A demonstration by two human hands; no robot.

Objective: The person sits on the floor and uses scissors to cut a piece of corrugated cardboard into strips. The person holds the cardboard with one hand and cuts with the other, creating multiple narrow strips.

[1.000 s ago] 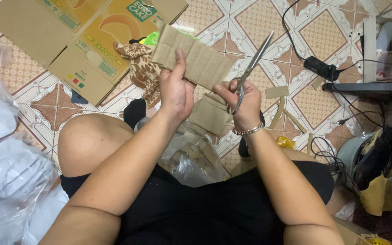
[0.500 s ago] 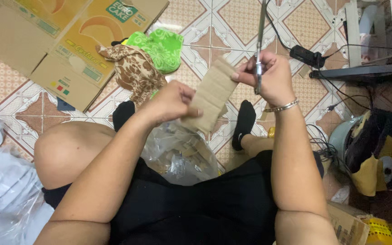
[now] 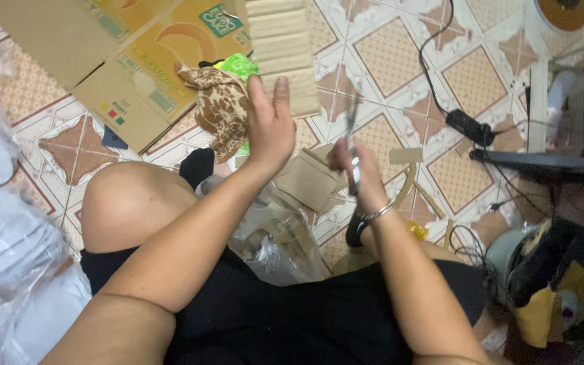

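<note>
Tiled floor (image 3: 386, 67) under flattened cardboard box (image 3: 123, 61)

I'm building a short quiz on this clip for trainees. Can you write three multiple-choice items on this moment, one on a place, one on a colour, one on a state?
1. Where is the flattened printed box?
A. on the tiled floor, upper left
B. on the person's lap
C. on the grey shelf at right

2. What colour is the cloth beside the brown patterned fabric?
A. red
B. bright green
C. blue

3. How is the ridged cardboard strip held?
A. lying flat on the floor
B. folded inside the plastic bag
C. raised upright in the left hand

Answers:
1 A, it lies on the tiles.
2 B, green shows above the fabric.
3 C, the left hand lifts it while the right hand grips scissors.
</note>
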